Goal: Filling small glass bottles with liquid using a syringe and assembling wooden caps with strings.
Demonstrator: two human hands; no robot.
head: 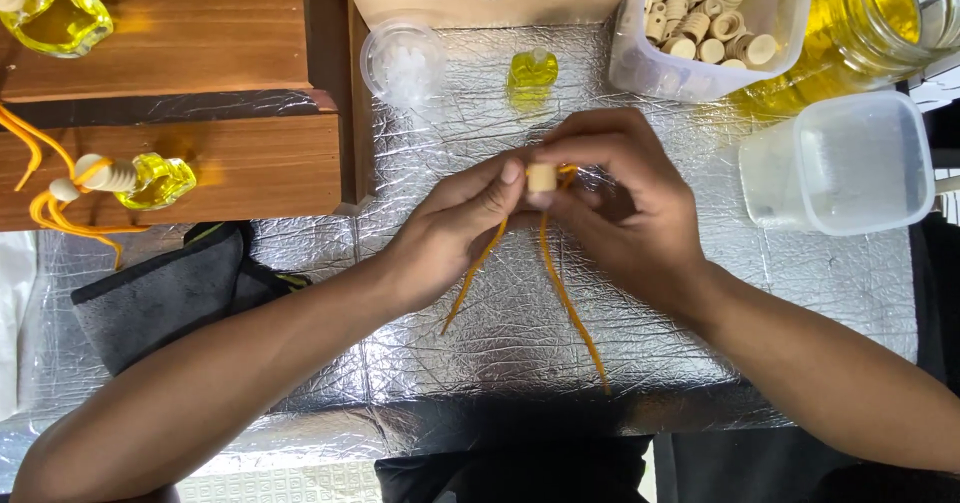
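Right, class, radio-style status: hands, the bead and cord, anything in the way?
Left hand and right hand pinching wooden bead together. Orange cord hanging from it over foil mat. Small yellow bottle behind, clear of hands.

Crinkled silver foil (760, 293) covers the table beside stepped wooden shelves (200, 23).

- Small pale wooden cap (541, 176): a short cylinder, pinched between the fingertips of both hands, held above the middle of the foil-covered bench.
- Orange cord (560, 288): thin, two strands hanging from the cap, trailing toward the near edge.
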